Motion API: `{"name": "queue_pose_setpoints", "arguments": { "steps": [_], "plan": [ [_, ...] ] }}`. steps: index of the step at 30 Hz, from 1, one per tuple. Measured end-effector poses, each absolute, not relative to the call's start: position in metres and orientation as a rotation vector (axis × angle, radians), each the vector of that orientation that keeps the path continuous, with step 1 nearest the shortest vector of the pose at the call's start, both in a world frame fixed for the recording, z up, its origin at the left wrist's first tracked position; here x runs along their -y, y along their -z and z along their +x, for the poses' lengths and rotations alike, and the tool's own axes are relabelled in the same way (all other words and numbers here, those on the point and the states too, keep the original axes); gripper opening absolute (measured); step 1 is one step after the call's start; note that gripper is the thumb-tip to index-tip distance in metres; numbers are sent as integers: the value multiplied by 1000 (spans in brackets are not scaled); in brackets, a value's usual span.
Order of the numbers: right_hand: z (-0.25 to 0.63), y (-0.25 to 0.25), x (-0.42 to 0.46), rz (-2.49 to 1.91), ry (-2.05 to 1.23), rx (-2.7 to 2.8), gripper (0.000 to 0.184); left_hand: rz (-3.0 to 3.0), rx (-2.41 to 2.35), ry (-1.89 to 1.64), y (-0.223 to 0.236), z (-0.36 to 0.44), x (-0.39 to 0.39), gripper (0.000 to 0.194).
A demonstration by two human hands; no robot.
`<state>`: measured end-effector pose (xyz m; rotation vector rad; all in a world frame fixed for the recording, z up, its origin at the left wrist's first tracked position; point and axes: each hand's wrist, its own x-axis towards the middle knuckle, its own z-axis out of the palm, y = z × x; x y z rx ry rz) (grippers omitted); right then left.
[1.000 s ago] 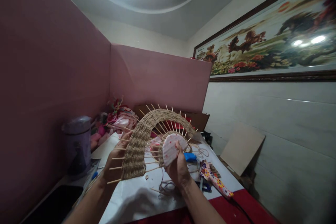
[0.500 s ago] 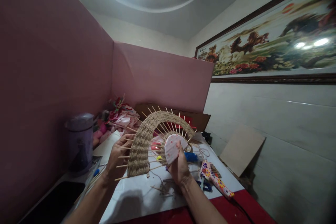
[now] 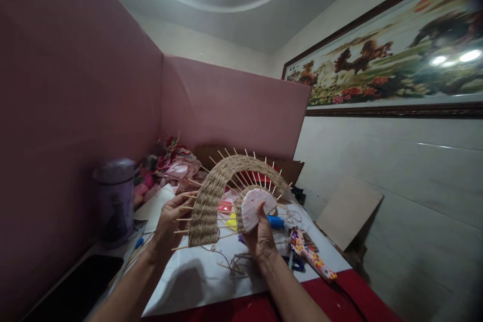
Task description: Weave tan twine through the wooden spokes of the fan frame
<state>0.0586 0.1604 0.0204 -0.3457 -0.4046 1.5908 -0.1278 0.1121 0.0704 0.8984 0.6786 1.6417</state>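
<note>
A half-round woven fan [image 3: 211, 196] of twisted straw cord on thin wooden sticks is held up over the table. Stick ends poke out beyond its outer edge, and bare sticks show between the wide outer band and the small centre. A white pad with red spots [image 3: 254, 206] covers that centre. My right hand [image 3: 262, 239] grips the pad, thumb on its face, the other fingers hidden behind. At the fan's left edge, my left hand [image 3: 171, 221] is closed around the stick ends. A loose cord hangs from the lower left corner.
A flower-patterned glue gun [image 3: 311, 256] with a black cable lies at right, beside dark blue scissors [image 3: 296, 263]. Left stand a purple tumbler [image 3: 115, 201] and a black phone-like slab [image 3: 75, 287]. Pink fabric scraps [image 3: 181, 168] are heaped behind. Pink partitions [image 3: 230, 105] enclose the back and left.
The fan has shifted slightly right and up in view and tilted a little, with both hands keeping their hold. The camera view has moved slightly.
</note>
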Motion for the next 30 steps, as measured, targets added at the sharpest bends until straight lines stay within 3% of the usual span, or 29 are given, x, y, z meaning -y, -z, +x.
{"name": "queue_pose_setpoints", "arguments": {
  "steps": [23, 30],
  "plan": [
    [76, -21, -181, -332, -1470, 298, 29, 964, -813, -1623, -51, -130, -125, 26],
    [77, -26, -180, -353, -1391, 332, 31, 1676, -1205, -1849, -37, -136, -140, 16]
  ]
}}
